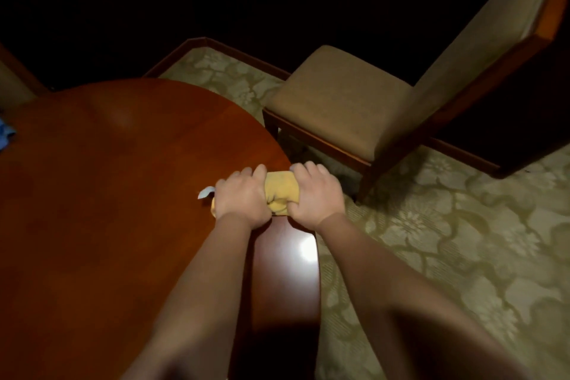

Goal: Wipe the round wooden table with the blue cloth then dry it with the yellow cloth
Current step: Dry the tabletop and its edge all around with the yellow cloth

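Beige chair (pixel 345 108) stands beside the table (pixel 108 179); blue cloth (pixel 6 133) far left.

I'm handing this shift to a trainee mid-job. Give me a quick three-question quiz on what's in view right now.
1. True or false: both hands grip the yellow cloth.
2. Where is the blue cloth? A) far left of the table B) on the chair C) on the carpet
3. Which table edge is the yellow cloth at?

Key: 1 true: left hand, right hand. 2 A. 3 The right edge, nearest the chair.
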Available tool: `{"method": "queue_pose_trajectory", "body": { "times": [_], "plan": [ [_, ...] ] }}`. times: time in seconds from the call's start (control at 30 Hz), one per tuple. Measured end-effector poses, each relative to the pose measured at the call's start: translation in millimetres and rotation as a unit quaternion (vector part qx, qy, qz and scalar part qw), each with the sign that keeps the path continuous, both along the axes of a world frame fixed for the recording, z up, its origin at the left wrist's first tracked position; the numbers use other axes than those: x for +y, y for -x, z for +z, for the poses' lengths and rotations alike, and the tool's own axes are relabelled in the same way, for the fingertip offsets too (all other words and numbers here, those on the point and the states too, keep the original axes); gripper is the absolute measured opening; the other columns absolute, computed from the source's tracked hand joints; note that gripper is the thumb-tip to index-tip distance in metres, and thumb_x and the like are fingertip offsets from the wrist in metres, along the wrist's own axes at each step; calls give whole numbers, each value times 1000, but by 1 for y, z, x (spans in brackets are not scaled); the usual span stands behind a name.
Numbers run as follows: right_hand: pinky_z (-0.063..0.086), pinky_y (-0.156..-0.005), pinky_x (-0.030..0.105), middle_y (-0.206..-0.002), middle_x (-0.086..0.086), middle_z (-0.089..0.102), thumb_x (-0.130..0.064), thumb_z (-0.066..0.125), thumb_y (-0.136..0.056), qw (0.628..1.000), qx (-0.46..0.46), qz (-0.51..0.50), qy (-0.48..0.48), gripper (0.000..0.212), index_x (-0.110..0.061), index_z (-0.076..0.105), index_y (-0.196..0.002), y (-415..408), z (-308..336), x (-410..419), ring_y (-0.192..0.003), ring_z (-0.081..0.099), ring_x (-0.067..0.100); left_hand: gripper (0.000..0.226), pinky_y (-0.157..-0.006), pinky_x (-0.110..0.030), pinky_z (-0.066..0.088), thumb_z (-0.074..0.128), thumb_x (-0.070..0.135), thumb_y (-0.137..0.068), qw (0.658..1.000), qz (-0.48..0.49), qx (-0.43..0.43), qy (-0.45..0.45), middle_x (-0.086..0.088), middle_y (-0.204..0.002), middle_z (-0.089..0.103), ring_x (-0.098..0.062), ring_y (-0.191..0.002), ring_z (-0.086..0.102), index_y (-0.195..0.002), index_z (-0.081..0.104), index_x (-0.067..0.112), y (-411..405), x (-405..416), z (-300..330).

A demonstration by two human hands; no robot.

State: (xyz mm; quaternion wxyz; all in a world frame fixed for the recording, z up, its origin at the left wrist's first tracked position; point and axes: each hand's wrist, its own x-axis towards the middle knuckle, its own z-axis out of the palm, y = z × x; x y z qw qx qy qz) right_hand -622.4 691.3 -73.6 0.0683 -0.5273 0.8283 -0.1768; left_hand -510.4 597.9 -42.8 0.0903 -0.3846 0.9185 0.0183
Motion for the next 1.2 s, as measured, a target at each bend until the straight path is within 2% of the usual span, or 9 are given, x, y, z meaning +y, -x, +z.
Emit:
{"method": "queue_pose_trajectory", "body": {
  "times": [0.13, 0.27, 0.37, 0.5, 0.7, 0.93, 1.1, 1.2],
  "plan": [
    [36, -65, 34, -97, 9, 57, -39, 53, -61, 1000, 3, 25, -9, 58, -12, 57, -111, 11, 0, -10, -91, 54, 31, 43, -73, -36, 38, 63, 37, -73, 1000, 13, 5, -3, 0, -101, 52, -23, -96, 53, -109, 42, 25, 5, -7, -1],
    [40, -76, 38, -110, 8, 52, -39, 61, -71, 998, 19, 46, -43, 56, -15, 49, -121, 8, 10, -1, -102, 49, 29, 42, -74, -37, 39, 62, 34, -75, 1000, 30, -6, -5, -1, -103, 52, -24, -98, 53, -110, 41, 25, 0, 2, 5],
    [38, -75, 38, -109, 7, 50, -37, 61, -71, 994, 31, 84, -54, 53, -17, 47, -118, 0, 18, 17, -102, 48, 29, 41, -76, -38, 39, 60, 32, -75, 996, 79, -17, -27, -1, -104, 51, -25, -100, 52, -110, 40, 25, -9, 30, 11],
    [39, -83, 41, -114, 6, 48, -38, 60, -76, 982, 23, 159, -95, 54, -18, 43, -122, -6, 26, 52, -107, 45, 29, 41, -77, -38, 40, 60, 33, -75, 988, 142, -27, -53, 0, -103, 51, -24, -99, 52, -109, 39, 26, -26, 79, 15],
    [40, -85, 42, -116, 6, 46, -36, 58, -78, 971, 27, 204, -120, 52, -22, 39, -124, -4, 30, 61, -110, 44, 30, 43, -78, -39, 41, 59, 30, -76, 975, 209, -56, -58, -2, -106, 50, -24, -100, 51, -114, 38, 26, -21, 108, 18],
    [39, -84, 40, -115, 4, 47, -37, 58, -75, 965, 32, 238, -103, 53, -22, 42, -123, 9, 22, 30, -108, 45, 28, 43, -74, -37, 40, 58, 37, -75, 965, 258, -44, -20, 0, -105, 52, -23, -97, 52, -112, 39, 26, -13, 90, 3],
    [45, -64, 37, -88, 4, 55, -39, 71, -52, 980, 34, 189, -45, 52, -18, 58, -98, 16, 8, -12, -82, 56, 29, 42, -74, -37, 36, 57, 33, -75, 966, 255, -48, 0, -1, -107, 52, -24, -101, 51, -113, 39, 26, 4, 42, 1],
    [44, -64, 36, -89, 5, 56, -39, 73, -50, 981, 48, 184, -37, 56, -17, 60, -100, 28, 4, -49, -83, 56, 30, 44, -76, -39, 38, 58, 34, -75, 966, 256, -42, -2, -1, -107, 53, -25, -101, 52, -114, 39, 26, 16, 5, 0]
  ]
}}
